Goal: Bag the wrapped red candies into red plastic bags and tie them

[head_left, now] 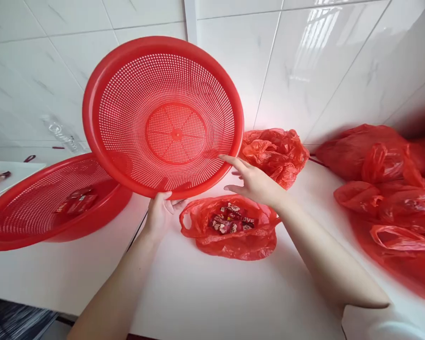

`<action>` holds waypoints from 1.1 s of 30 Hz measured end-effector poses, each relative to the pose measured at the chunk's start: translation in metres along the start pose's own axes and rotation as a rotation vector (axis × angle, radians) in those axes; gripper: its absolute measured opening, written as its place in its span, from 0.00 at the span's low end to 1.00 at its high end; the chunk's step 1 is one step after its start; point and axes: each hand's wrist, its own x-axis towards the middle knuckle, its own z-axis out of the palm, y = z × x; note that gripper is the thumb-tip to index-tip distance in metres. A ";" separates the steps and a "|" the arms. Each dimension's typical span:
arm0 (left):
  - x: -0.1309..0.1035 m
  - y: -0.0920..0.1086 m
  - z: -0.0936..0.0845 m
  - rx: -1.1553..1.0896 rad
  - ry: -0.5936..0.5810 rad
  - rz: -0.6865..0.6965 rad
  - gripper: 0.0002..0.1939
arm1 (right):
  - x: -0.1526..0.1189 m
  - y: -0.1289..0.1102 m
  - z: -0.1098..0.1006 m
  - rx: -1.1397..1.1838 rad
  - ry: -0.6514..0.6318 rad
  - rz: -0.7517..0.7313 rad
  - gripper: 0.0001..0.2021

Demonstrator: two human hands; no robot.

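A red perforated basket (177,134), with nothing inside, is tilted up with its opening facing me. My left hand (159,212) grips its lower rim, thumb on the near side and fingers partly hidden behind. At the lower right rim is my right hand (253,182), its fingers apart and fingertips at or close to the rim; contact is unclear. Just below sits an open red plastic bag (237,245) on the white table (198,293), holding several dark red printed packets (230,219).
Another red basket (24,203) with red packets (80,200) is at the left, near a white tray (17,167) and a clear bottle (62,132). A crumpled red bag (276,153) lies by the tiled wall. Filled red bags (386,156) crowd the right side.
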 end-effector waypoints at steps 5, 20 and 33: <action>-0.011 0.026 -0.008 0.317 -0.350 -0.008 0.23 | 0.005 0.000 -0.001 -0.016 0.338 -0.063 0.21; 0.001 0.091 -0.113 1.981 0.540 0.160 0.15 | -0.031 0.008 -0.090 0.140 0.878 0.032 0.21; 0.012 0.040 -0.063 1.731 -0.115 0.810 0.13 | -0.016 -0.010 -0.071 0.165 0.806 0.081 0.16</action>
